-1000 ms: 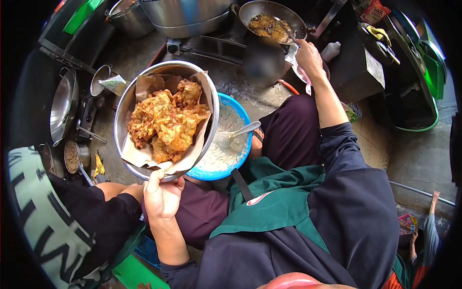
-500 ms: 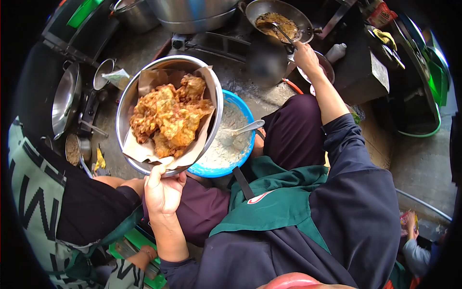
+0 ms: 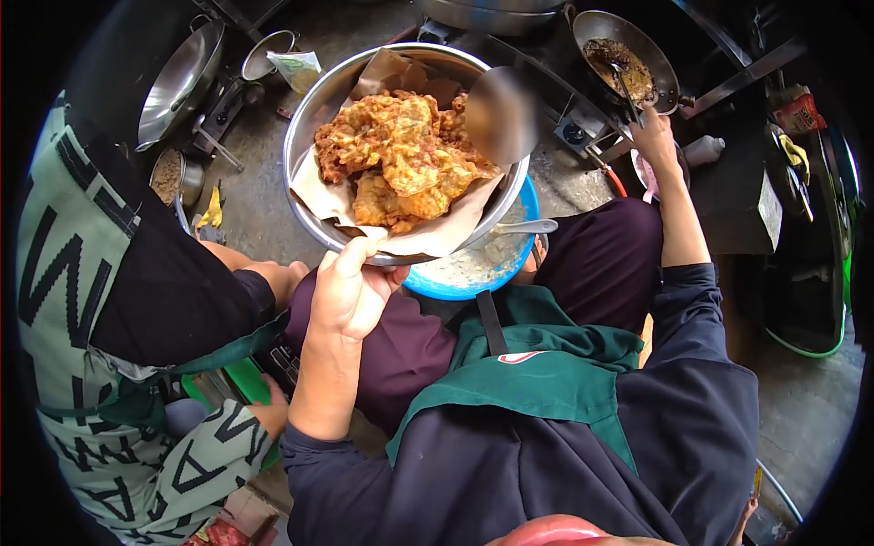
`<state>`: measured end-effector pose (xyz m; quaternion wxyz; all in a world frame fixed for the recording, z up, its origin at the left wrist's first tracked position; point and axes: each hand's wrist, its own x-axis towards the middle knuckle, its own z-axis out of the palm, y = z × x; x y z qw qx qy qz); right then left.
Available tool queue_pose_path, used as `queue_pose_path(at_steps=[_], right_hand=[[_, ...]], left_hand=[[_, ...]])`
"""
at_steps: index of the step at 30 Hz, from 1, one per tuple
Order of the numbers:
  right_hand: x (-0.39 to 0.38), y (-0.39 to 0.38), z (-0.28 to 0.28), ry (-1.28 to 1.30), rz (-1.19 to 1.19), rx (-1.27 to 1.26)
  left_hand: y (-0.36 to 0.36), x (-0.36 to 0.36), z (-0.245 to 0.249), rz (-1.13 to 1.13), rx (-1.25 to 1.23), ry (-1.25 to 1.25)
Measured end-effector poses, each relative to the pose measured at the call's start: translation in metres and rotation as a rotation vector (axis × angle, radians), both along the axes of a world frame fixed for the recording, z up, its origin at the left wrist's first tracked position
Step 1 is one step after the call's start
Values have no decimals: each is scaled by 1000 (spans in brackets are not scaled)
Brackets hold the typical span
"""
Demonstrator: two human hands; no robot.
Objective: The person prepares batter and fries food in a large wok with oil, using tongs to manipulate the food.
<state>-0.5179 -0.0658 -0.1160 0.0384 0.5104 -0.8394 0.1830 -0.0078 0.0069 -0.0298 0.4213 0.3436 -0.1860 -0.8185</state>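
Note:
My left hand [image 3: 350, 291] grips the near rim of a steel bowl [image 3: 301, 116] lined with brown paper [image 3: 455, 227]. Golden fried fritters [image 3: 401, 159] are heaped on the paper. Partly beneath the bowl stands a blue basin [image 3: 446, 289] of pale batter [image 3: 473, 264], with a spoon [image 3: 533, 227] leaning in it. At the upper right my right hand [image 3: 654, 129] is closed on the handle of a utensil [image 3: 626, 88], whose far end is in the dark oil of a wok [image 3: 669, 68].
A co-worker in a patterned garment [image 3: 68, 246] sits at the left. An empty wok [image 3: 182, 82], a strainer [image 3: 269, 55] and a small pot [image 3: 189, 180] lie beyond. A white bottle [image 3: 704, 150] stands right of my right hand. A large pot [image 3: 492, 11] is at the top.
The view has shifted, so most things appear farther right. The bowl in my left hand now looks farther right and higher, covering more of the basin. The co-worker's arm has moved at lower left.

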Motion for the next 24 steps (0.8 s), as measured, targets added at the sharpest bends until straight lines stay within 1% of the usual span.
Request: queue_pose_path(at_steps=[1, 2, 4, 6, 8, 9, 10, 12, 15, 18, 21, 24], right_hand=[[3, 1, 5, 30, -6, -70], [5, -3, 11, 176, 63, -186], [39, -15, 46, 83, 279, -405], [94, -22, 87, -32, 495, -502], [145, -28, 116, -146, 672, -453], [169, -30, 128, -164, 776, -427], [190, -33, 135, -181, 882, -395], [222, -44, 133, -193, 1012, -329], [260, -49, 126, -238, 1027, -126], [283, -50, 119, -128, 976, -192], [289, -59, 115, -91, 952, -147], [293, -62, 114, -167, 982, -131]], left_hand=[[1, 0, 1, -7, -9, -24], [1, -2, 2, -13, -19, -46], [0, -5, 6, 13, -36, -49], [-1, -5, 8, 15, -37, -64], [-1, -4, 8, 1, -30, -77], [-3, -3, 8, -9, -31, -86], [-3, -3, 9, -13, -31, -93], [-5, -3, 12, -19, -36, -113], [-4, -4, 18, -33, -2, -187], [-6, 1, 12, -78, -12, -193], [-7, 0, 16, -88, -6, -202], [-8, 2, 17, -93, 5, -209]])
